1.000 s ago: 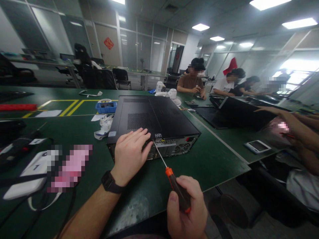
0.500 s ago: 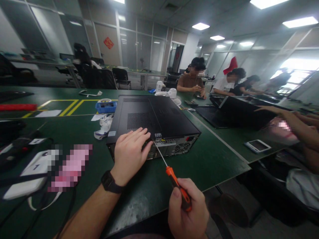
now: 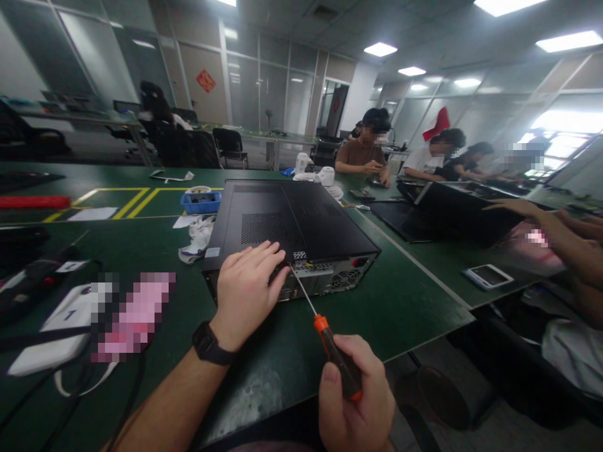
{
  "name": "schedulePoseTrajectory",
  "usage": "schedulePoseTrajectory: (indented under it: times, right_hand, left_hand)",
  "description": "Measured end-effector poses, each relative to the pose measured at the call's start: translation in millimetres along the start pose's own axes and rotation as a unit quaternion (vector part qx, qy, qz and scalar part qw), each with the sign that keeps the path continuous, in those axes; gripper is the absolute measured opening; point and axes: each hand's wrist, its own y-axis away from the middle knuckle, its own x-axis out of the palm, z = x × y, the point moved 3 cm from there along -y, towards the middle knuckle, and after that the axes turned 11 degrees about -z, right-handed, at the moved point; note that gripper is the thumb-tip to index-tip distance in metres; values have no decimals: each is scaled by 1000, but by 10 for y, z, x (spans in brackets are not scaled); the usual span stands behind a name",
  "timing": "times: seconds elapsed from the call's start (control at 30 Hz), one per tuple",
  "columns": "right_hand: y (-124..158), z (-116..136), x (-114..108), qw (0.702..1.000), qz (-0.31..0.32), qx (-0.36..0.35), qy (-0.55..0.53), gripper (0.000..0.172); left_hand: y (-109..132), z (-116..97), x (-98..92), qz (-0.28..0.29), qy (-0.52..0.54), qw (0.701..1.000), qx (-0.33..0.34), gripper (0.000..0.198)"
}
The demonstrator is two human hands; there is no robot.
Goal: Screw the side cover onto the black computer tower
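A black desktop computer case (image 3: 325, 226) lies on its side on the green table, its rear panel with the fan grille facing me. My left hand (image 3: 249, 282) rests on the near top edge, fingers stretched flat over the cover and the thumb by the rear edge. In my right hand (image 3: 360, 389) is a screwdriver (image 3: 342, 361) with an orange and dark handle, held in wrapped fingers. Its thin shaft slants up to the rear edge of the case, beside my left thumb. The tip's exact contact point is too small to make out.
A blue bin (image 3: 201, 202) and crumpled white gloves (image 3: 198, 238) sit left of the case. Closer on the left lie a white device (image 3: 47, 358) and cables. At right are a phone (image 3: 488, 276), another opened black case (image 3: 464, 207) and a co-worker's arm (image 3: 546, 229).
The screwdriver handle has turned in my right hand: its dark side now faces up where orange showed before. My right thumb has shifted slightly. My left hand stays in place.
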Motion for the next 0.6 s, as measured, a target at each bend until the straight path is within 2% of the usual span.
schedulePoseTrajectory:
  times: [0.1,0.23,0.4,0.6]
  right_hand:
    - [-12,13,8,1000,-2,-12,-6,18]
    - [4,-2,-2,1000,15,8,19,16]
    - [0,18,-18,1000,-6,-8,-3,20]
    - [-10,13,11,1000,-1,9,18,17]
  left_hand:
    - [-6,-7,-2,-1,-2,1000,2,21]
    - [-11,-10,-5,-3,-3,1000,5,21]
    - [-3,-7,-4,-5,-5,1000,6,21]
    - [-8,-15,-9,-4,-4,1000,1,20]
